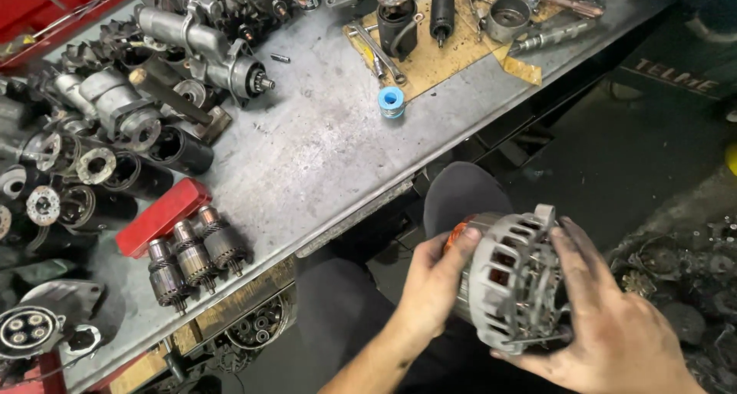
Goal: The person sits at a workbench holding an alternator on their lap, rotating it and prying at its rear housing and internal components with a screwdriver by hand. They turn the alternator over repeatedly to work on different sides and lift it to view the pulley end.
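I hold a ribbed grey cast-metal alternator (510, 279) over my lap, off the worktop's (322, 148) near edge. Left hand (434, 279) wraps its copper-wound end; right hand (606, 317), fingers spread, cups the slotted housing.

Both hands, left (431, 283) and right (606, 317), grip grey alternator (510, 279) over lap, beside metal workbench (322, 148).
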